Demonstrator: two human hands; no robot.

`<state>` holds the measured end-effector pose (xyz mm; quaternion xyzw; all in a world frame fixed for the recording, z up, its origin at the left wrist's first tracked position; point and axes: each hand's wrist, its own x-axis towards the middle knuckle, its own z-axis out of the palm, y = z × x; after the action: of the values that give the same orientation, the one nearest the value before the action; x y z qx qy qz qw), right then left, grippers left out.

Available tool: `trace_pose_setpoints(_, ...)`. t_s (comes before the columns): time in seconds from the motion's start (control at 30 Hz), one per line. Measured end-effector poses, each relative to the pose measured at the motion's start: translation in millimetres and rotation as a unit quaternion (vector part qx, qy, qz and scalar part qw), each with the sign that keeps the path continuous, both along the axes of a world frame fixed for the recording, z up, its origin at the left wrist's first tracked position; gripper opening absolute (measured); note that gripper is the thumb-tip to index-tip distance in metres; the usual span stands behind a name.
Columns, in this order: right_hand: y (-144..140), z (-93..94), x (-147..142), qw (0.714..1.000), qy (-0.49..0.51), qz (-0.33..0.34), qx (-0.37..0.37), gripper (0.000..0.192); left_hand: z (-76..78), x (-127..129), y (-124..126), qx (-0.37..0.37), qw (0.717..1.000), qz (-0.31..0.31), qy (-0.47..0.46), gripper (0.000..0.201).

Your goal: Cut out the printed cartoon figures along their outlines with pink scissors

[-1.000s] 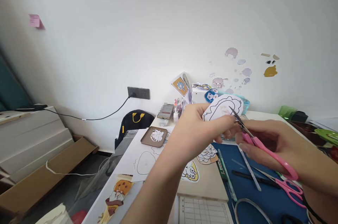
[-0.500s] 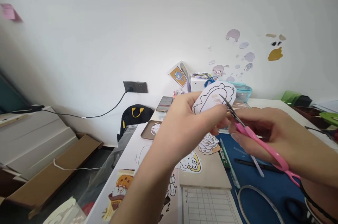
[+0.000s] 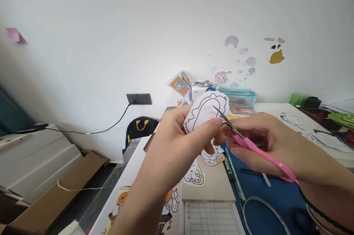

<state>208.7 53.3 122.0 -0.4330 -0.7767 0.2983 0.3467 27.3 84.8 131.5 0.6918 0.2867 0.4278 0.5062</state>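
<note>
Two hands are working above the tabletop (image 3: 276, 107): your left hand (image 3: 177, 142) is pinching the white paper piece (image 3: 197, 111) between thumb and fingers, and your right hand (image 3: 272, 141) is curling closed around the pink scissors (image 3: 250, 144). You are holding the paper tilted up, its black outline facing you, probably so that the line is staying readable beside the blades. Your left thumb is pressing near its lower right edge, likely bracing it where the blades are crossing; how far they are parting you cannot tell. The paper's upper rim is standing free of your fingers, so turning room is showing on the far side. Below, the beige board (image 3: 210, 192) and blue mat (image 3: 243, 190) are lying well under your wrists, while the teal-edged case (image 3: 239, 96) is sitting beyond your right hand, bounding the far reach.
</note>
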Motion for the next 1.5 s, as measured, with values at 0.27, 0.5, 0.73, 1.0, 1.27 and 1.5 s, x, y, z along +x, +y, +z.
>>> trace_pose_setpoints(0.27, 7.0, -0.3, 2.3, 0.998, 0.033, 0.058, -0.010, 0.017, 0.0, 7.4, -4.4, -0.038, 0.997, -0.016, -0.064, 0.024)
trace_pose_setpoints(0.5, 3.2, -0.1, 3.3, 0.996, 0.037, 0.074, -0.018, 0.008, -1.0, -0.6, -5.6, -0.054, 0.992, -0.088, -0.074, 0.026)
trace_pose_setpoints(0.73, -1.2, -1.3, 2.2, 0.999, 0.000, 0.050, 0.004, 0.012, 3.5, -3.0, -14.3, -0.041, 0.998, -0.028, -0.042, 0.024)
trace_pose_setpoints(1.0, -3.3, -1.2, -0.9, 0.998, -0.020, 0.053, 0.020, 0.013, 5.1, -7.4, -13.0, -0.038, 0.998, -0.036, -0.031, 0.021)
trace_pose_setpoints(1.27, -2.9, 0.1, -4.5, 0.999, -0.036, 0.020, 0.028, 0.015, 7.9, -9.3, -14.9, -0.049, 0.997, -0.054, -0.028, 0.021)
trace_pose_setpoints(1.5, -4.6, 3.0, -6.6, 0.998, -0.041, 0.036, 0.011, 0.015, 8.5, -9.9, -10.8, -0.055, 0.996, -0.065, -0.026, 0.018)
